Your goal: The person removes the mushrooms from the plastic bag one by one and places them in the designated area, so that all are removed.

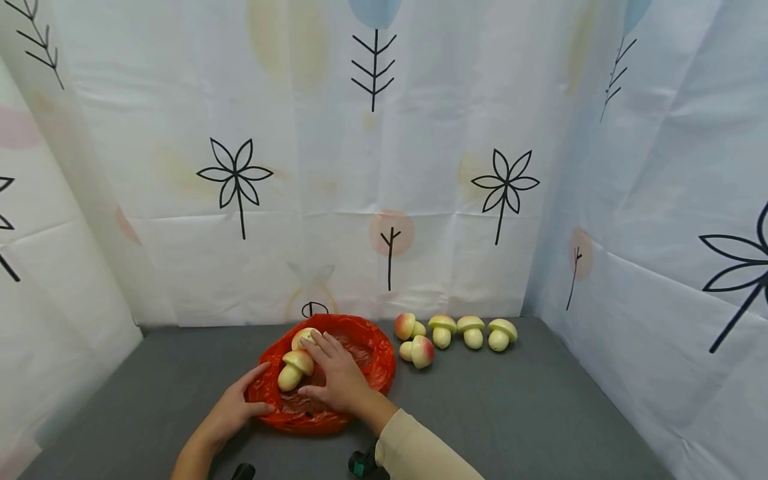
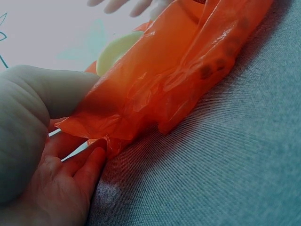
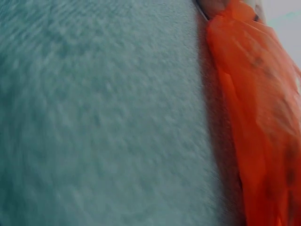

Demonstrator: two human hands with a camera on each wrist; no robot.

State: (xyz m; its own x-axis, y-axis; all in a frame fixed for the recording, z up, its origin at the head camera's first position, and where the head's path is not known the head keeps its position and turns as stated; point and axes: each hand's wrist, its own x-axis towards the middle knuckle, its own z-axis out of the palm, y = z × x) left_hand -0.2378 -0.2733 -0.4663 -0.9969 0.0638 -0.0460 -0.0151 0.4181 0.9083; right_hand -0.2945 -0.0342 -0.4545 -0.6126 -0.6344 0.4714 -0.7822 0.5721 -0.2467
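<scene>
A red plastic bag [image 1: 375,347] lies on the table with its mouth spread wide and its rim rolled into a ring. My left hand [image 1: 231,410] grips the bag's left rim, and the left wrist view shows the thumb and fingers on either side of the thin plastic [image 2: 155,84]. Inside, at the left, lie two toy mushrooms: a near one [image 1: 294,370] with a pale stem and yellowish cap, and a farther one [image 1: 302,337] partly covered by fingertips. Above the bag's opening, my right hand [image 1: 339,377] has its fingers extended against the farther mushroom, thumb apart.
Right of the bag, several more toy mushrooms stand or lie near the back edge, among them a red-tinted one [image 1: 423,351] and a yellow-capped one [image 1: 501,334]. A dark object [image 1: 363,463] lies at the front. White printed curtains [image 1: 300,267] enclose the grey table [image 1: 510,413].
</scene>
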